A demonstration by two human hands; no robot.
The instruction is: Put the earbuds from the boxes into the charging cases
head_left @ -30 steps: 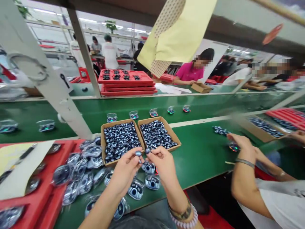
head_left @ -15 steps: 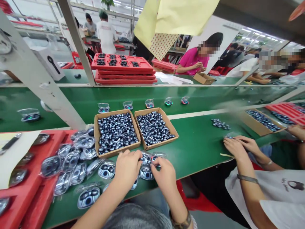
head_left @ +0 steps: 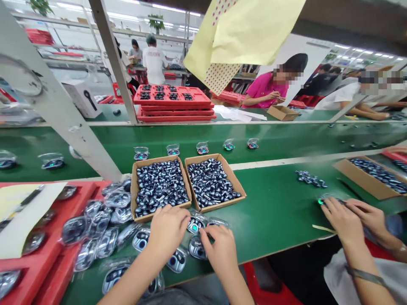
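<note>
Clear-lidded earbud cases [head_left: 114, 274] lie nearest on the desk [head_left: 270, 212], no lights showing. The left hand [head_left: 168, 224] and right hand [head_left: 221, 243] curl beside a green-lit case [head_left: 194, 226]; whether either grips an earbud I cannot tell. Behind sit two cartons [head_left: 222, 204] heaped with earbuds [head_left: 160, 186], so much seems left; farther off, a row of lit cases [head_left: 202, 149] looks done

stacked red trays [head_left: 178, 102] stand between a white box [head_left: 78, 98] and white papers [head_left: 233, 113].
</note>
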